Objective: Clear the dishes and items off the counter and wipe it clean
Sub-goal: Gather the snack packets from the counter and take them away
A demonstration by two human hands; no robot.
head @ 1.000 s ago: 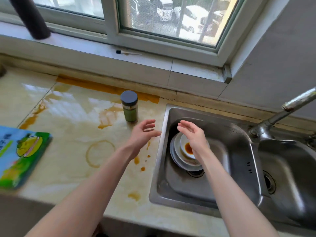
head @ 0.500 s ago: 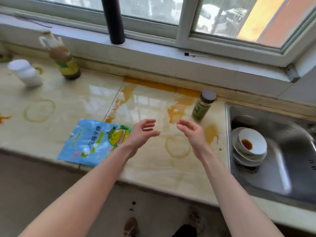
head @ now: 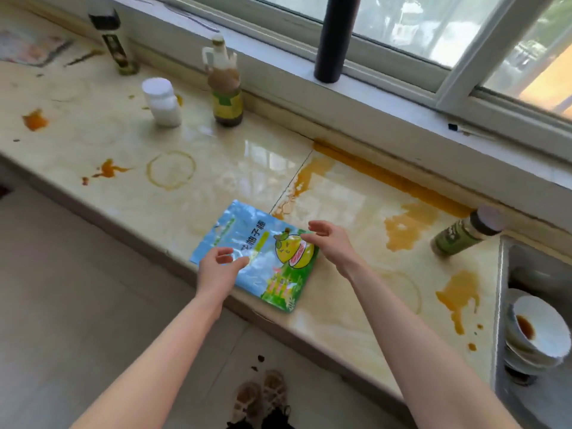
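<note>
Moved: left hand (head: 221, 267), right hand (head: 328, 239), from steel sink (head: 526, 410) to cream stone counter (head: 216, 168) front edge, above glossy blue snack pouch (head: 266, 274). Fingers relaxed, holding nothing. Pouch likely next.

Orange-stained counter (head: 247, 168): blue pouch (head: 272, 274) flat at front edge, white jar (head: 162, 102) and sauce bottle (head: 225, 88) upright at back, green spice jar (head: 464, 233) beside sink (head: 500, 320), bowls (head: 538, 332) stacked inside.

Left hand (head: 220, 269), right hand (head: 331, 243) over pouch (head: 244, 232)
</note>
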